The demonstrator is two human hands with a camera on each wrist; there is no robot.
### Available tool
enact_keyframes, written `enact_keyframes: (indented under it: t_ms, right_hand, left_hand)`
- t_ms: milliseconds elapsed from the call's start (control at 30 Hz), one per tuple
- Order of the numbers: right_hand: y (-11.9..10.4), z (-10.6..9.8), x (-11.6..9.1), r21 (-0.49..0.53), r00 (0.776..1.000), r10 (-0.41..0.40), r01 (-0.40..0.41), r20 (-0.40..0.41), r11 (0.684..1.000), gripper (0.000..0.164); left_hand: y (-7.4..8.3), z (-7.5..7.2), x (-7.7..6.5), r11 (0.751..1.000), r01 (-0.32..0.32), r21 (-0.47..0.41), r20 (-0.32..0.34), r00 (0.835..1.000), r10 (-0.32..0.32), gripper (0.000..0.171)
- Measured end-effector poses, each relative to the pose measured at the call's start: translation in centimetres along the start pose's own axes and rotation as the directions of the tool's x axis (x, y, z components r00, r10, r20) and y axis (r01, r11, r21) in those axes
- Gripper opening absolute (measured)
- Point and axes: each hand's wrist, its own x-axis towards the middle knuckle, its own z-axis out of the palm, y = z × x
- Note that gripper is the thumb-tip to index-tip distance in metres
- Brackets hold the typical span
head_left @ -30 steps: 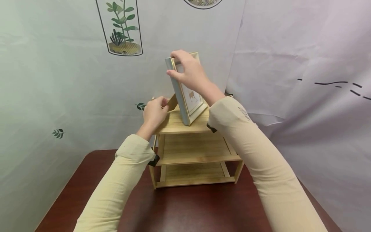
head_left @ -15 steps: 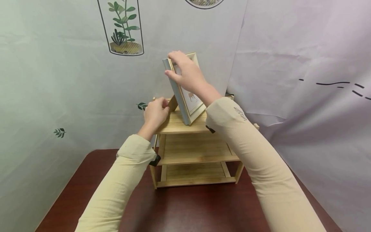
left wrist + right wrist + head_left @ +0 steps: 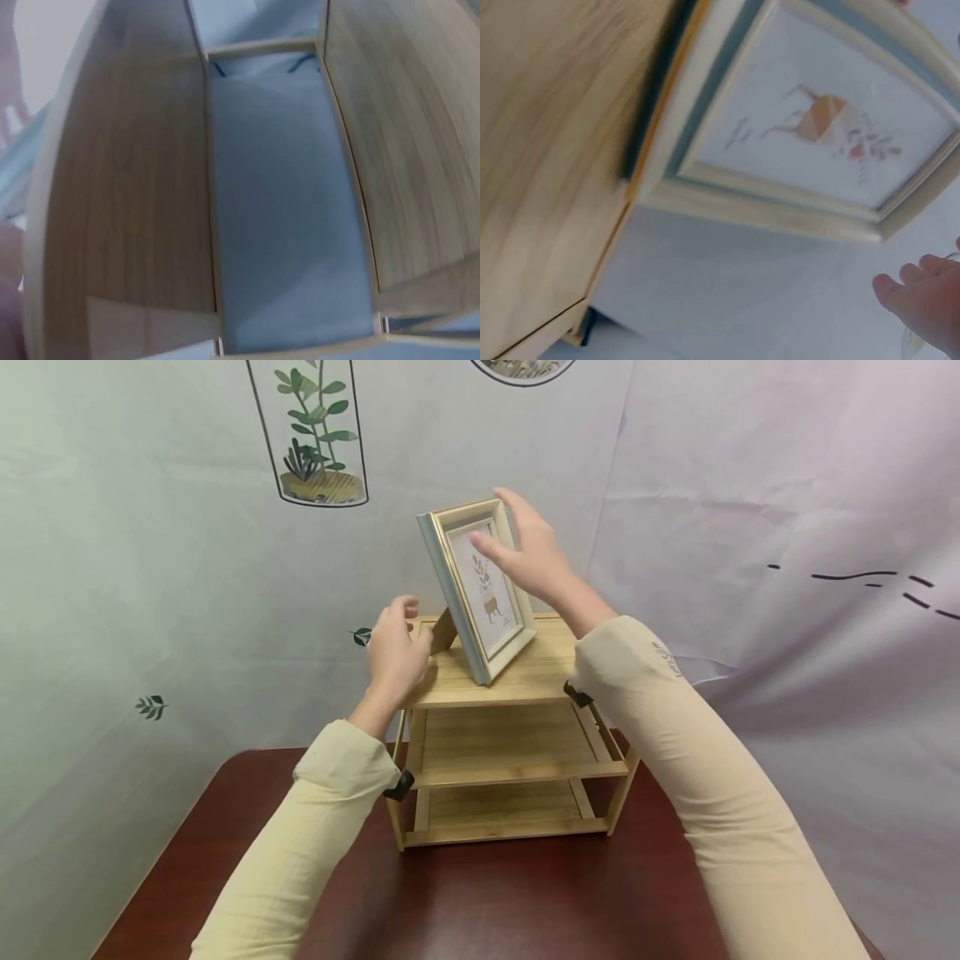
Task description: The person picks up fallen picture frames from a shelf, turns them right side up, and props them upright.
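A picture frame (image 3: 486, 581), cream and gold with pale blue-grey sides, leans back on the top board of a wooden shelf rack (image 3: 517, 768). It holds a print of a potted plant. Its brown back stand (image 3: 444, 631) rests on the same board. My right hand (image 3: 528, 547) is beside the frame's upper right corner, fingers and thumb spread; the right wrist view shows the fingertips (image 3: 907, 279) apart from the frame. To the left of the back stand, my left hand (image 3: 400, 647) hovers over the board's left edge, its fingers loosely bent around nothing.
The rack has two lower boards and stands on a dark red table (image 3: 510, 893). Behind it hangs a pale cloth backdrop (image 3: 675, 468) with printed plants. The left wrist view looks between two of the rack's boards (image 3: 142, 180).
My right hand has let go of the frame's top left and moved right to its other corner, uncovering the print. The left fingers have loosened and lifted off the back stand.
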Motion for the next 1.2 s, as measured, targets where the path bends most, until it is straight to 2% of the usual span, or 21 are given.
enact_keyframes:
  t_ms: [67, 133, 200, 267, 500, 733, 933, 1200]
  right_hand:
    - [1.0, -0.4, -0.2, 0.034, 0.998, 0.065, -0.066, 0.010, 0.997, 0.072]
    - [2.0, -0.6, -0.5, 0.058, 0.991, 0.126, -0.128, 0.035, 0.990, 0.075]
    - [2.8, -0.7, -0.8, 0.075, 0.983, 0.167, -0.172, 0.073, 0.982, 0.079]
    - [3.5, -0.5, -1.1, 0.082, 0.970, 0.210, -0.221, 0.122, 0.972, 0.082]
    - [5.1, 0.5, -1.6, 0.087, 0.922, 0.274, -0.307, 0.274, 0.948, 0.086]
    - [6.1, 1.2, -2.0, 0.105, 0.887, 0.301, -0.357, 0.351, 0.928, 0.088]
    - [6.5, 1.5, -2.2, 0.123, 0.878, 0.297, -0.365, 0.375, 0.923, 0.085]
    - [6.9, 1.4, -2.5, 0.115, 0.886, 0.297, -0.357, 0.358, 0.927, 0.080]
  left_hand:
    - [0.4, 0.1, -0.4, 0.993, -0.028, -0.111, -0.090, 0.996, 0.018, 0.042]
    - [0.9, 0.3, -0.8, 0.976, -0.064, -0.207, -0.147, 0.989, 0.033, 0.045]
    - [1.5, 0.6, -1.3, 0.958, -0.105, -0.265, -0.172, 0.983, 0.060, 0.050]
    - [2.0, 1.0, -1.9, 0.944, -0.143, -0.297, -0.169, 0.981, 0.096, 0.055]
    - [2.9, 2.5, -3.1, 0.929, -0.224, -0.295, -0.108, 0.974, 0.201, 0.069]
    - [2.8, 3.2, -3.3, 0.936, -0.249, -0.248, -0.081, 0.968, 0.236, 0.069]
    - [2.7, 3.3, -3.3, 0.940, -0.256, -0.226, -0.089, 0.966, 0.242, 0.071]
    - [2.7, 2.9, -3.2, 0.941, -0.223, -0.254, -0.061, 0.975, 0.215, 0.070]
